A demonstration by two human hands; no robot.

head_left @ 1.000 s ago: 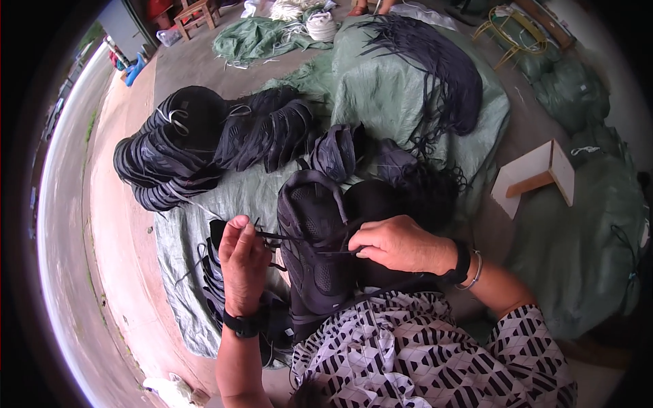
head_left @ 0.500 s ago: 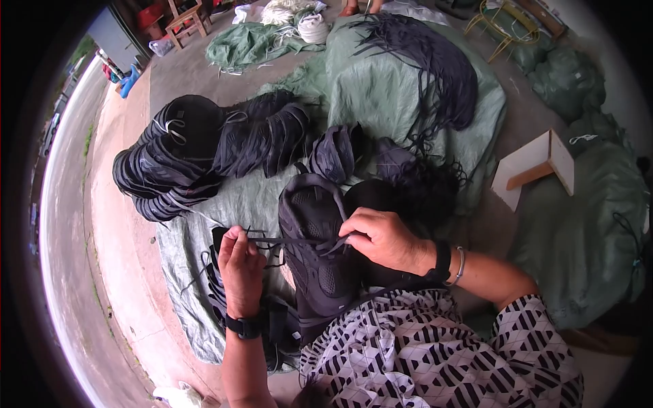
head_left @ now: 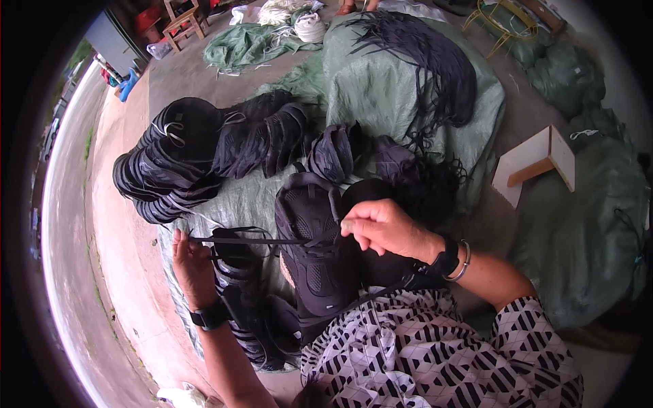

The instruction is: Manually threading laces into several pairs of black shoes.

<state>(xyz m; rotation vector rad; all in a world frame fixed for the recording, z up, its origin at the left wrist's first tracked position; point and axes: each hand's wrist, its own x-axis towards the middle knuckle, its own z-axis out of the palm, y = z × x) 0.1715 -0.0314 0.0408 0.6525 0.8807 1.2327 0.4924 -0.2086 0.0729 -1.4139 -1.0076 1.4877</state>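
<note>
A black shoe upper [head_left: 328, 279] with mesh panels rests in front of me at my lap, its padded collar pointing away. My left hand [head_left: 193, 272] is out to the left, pinching a black shoelace [head_left: 255, 241]. The lace runs taut and nearly level from those fingers to the eyelets of the upper. Beside the collar's right edge is my right hand [head_left: 388, 232], its fingers curled and thumb pressed in; what it holds, if anything, is hidden. A rounded black form [head_left: 371, 197] sits partly behind this hand.
Stacked black uppers [head_left: 178, 160] lie on a green sheet [head_left: 204, 255] at left, more uppers [head_left: 238, 302] below. Loose black laces [head_left: 435, 68] drape over a covered green bundle [head_left: 367, 88]. A white-and-brown board piece [head_left: 544, 163] stands by green sacks [head_left: 578, 231] at right.
My left hand has moved left and slightly down, drawing a longer stretch of lace out from the upper. The right hand stays near the collar, shifted slightly.
</note>
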